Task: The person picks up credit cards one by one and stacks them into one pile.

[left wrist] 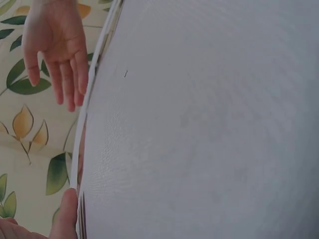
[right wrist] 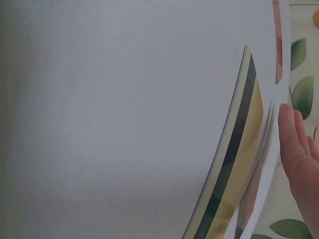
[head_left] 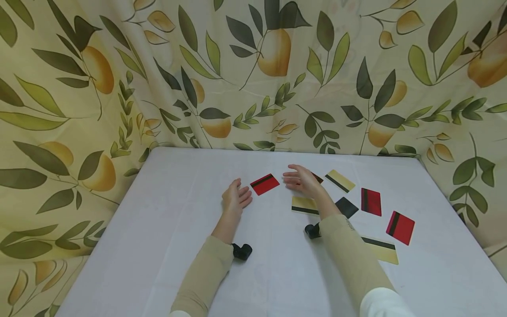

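Note:
My left hand [head_left: 236, 196] is held with its fingers spread loosely, just left of a red card with a black stripe [head_left: 264, 184]. Right of that card, my right hand [head_left: 302, 180] has straight fingers pointing left, with nothing in them. Part of a dark card [head_left: 317, 178] shows behind the right hand, the rest hidden. Below that hand, a gold striped card [head_left: 304, 204] is partly covered by the forearm. In the right wrist view, a gold striped card [right wrist: 234, 149] lies beside the right hand [right wrist: 299, 154]. The left wrist view shows the left thumb [left wrist: 66, 214].
Right of the right arm lie a gold card [head_left: 339, 180], a black card [head_left: 346, 207] and two red cards, one nearer [head_left: 400, 228] and one farther [head_left: 371, 202]. Another gold card [head_left: 383, 252] is partly under the sleeve. A leaf-and-fruit curtain [head_left: 245, 110] surrounds the white table [head_left: 166, 229].

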A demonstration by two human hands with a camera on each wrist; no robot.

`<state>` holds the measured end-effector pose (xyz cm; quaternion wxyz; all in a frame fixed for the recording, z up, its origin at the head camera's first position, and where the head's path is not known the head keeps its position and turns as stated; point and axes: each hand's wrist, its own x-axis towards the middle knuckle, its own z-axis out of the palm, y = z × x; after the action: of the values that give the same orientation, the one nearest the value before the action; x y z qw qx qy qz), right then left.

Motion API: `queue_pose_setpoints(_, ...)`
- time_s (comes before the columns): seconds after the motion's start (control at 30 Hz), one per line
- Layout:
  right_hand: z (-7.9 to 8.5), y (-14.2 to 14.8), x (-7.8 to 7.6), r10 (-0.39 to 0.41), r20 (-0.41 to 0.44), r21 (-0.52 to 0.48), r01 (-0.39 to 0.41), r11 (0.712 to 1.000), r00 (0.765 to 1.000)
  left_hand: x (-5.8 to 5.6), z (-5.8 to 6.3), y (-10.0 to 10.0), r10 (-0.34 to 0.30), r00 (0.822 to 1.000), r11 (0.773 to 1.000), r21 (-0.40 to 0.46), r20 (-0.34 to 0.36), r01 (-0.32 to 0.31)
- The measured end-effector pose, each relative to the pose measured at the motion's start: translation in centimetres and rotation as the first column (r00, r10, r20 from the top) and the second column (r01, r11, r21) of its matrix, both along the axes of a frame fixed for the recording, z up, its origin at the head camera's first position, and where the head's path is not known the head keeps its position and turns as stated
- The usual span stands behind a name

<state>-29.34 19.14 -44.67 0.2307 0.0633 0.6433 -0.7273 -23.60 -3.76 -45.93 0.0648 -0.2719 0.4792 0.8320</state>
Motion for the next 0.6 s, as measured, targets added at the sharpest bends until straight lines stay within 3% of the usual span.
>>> queue_pose_setpoints(0.23,-0.3,-0.6,-0.3,-0.023,0.029,-0.009,0.023,1.0,0.999,0.1,-0.4,0.3,-0.005,1.0,1.0,0.019,0.002,0.005)
queue_pose_setpoints(0.6,-0.7,-1.1,-0.4,0.028,0.055,-0.009,-0.028,1.0,0.998,0.0,-0.6,0.7,-0.045,0.999,0.998,0.044,-0.006,0.045)
